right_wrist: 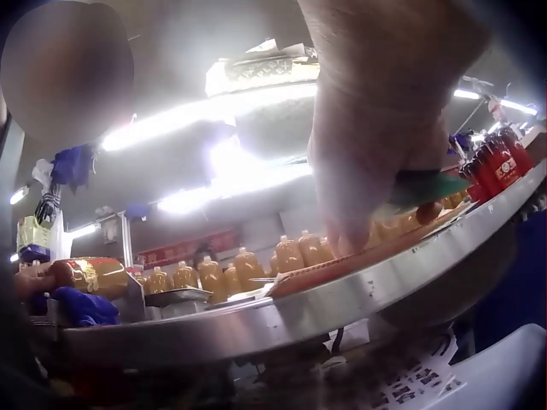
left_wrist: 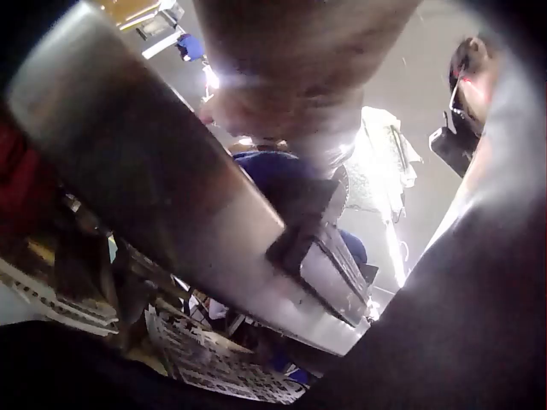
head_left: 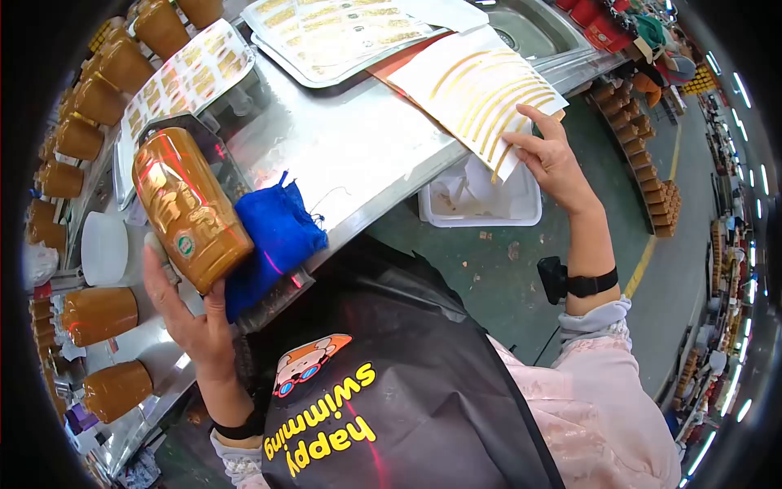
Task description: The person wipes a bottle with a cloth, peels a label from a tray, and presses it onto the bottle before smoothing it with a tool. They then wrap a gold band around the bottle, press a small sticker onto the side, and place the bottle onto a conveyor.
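Observation:
A glossy brown bottle with gold decoration and a round green mark lies tilted on a holder at the table's edge. My left hand holds it by the base, thumb at the bottom edge and fingers along the left side. Beside the bottle lies a blue cloth. My right hand is over a white sheet of curved gold strips, with two spread fingertips at the strips near its right edge. A reddish board shows under the sheet.
A white tray with gold-patterned sheets lies at the back, near a metal sink. Another patterned sheet is behind the bottle. More brown bottles stand at left. Below the table edge is a white bin.

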### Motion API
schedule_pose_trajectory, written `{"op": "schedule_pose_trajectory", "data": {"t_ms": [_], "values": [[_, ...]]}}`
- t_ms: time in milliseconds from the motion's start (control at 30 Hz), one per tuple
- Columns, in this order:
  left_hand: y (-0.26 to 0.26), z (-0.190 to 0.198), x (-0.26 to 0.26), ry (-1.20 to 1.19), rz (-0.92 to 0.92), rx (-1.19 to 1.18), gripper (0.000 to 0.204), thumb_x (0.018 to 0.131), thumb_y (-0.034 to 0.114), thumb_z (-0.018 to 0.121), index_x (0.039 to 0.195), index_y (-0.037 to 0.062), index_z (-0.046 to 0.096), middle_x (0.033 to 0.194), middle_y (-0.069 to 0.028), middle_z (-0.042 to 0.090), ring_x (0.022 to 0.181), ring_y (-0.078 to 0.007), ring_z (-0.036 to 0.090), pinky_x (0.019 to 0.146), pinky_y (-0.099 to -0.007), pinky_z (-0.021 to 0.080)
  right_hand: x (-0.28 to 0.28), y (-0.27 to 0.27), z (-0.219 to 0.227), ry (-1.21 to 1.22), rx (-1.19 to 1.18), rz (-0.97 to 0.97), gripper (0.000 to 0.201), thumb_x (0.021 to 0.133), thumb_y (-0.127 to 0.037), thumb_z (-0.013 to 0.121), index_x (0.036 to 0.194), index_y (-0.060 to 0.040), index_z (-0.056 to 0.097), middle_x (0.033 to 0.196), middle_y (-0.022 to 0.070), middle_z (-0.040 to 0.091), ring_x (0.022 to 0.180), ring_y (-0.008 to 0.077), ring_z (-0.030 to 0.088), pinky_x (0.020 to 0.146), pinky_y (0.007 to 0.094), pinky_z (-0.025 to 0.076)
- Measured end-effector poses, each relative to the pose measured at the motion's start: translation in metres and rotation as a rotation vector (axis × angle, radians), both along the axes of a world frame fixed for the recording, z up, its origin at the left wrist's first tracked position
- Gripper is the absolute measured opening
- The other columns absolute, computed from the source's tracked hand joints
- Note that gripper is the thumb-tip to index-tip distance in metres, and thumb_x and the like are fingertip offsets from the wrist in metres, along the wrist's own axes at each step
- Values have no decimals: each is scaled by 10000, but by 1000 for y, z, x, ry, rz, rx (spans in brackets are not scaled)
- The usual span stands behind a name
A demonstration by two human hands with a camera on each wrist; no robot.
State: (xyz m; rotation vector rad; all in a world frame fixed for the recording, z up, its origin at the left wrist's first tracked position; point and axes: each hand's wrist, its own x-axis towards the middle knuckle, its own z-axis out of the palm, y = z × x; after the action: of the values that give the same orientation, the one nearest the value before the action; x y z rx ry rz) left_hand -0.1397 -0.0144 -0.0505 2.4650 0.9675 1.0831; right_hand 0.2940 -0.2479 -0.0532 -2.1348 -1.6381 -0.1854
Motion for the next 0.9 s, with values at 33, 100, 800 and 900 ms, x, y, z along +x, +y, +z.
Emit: {"op": "schedule_pose_trajectory", "data": {"t_ms": [33,100,800,900], "values": [[1,4,-2,65,19,99,781,903,341,672,1487,-9,288,1518,-205,340,1403,-347,325,1160,-430,217,1,-1,-1,18,3,0,228,780,-18,700,1003,-68,712,1330,135,531,1227,350,472,1039,413,391],[3,5,-4,118,27,198,784,900,341,676,1483,-17,292,1513,-210,346,1396,-353,336,1156,-433,222,5,-3,-4,54,8,5,170,781,-25,702,949,-44,698,1326,136,530,1241,355,456,1053,416,369],[-21,7,-1,-168,-26,-33,784,856,352,696,1471,20,339,1432,-194,452,1384,-441,280,1135,-538,174,-174,142,97,316,71,661,124,769,46,675,832,-25,595,1219,173,513,1212,375,464,1016,427,368],[-23,36,0,-287,-197,-199,597,906,381,635,1373,51,465,1418,-233,452,1395,-458,232,1140,-496,163,-205,157,108,316,70,788,111,778,22,681,836,-24,598,1219,188,509,1204,390,460,999,447,381]]}}
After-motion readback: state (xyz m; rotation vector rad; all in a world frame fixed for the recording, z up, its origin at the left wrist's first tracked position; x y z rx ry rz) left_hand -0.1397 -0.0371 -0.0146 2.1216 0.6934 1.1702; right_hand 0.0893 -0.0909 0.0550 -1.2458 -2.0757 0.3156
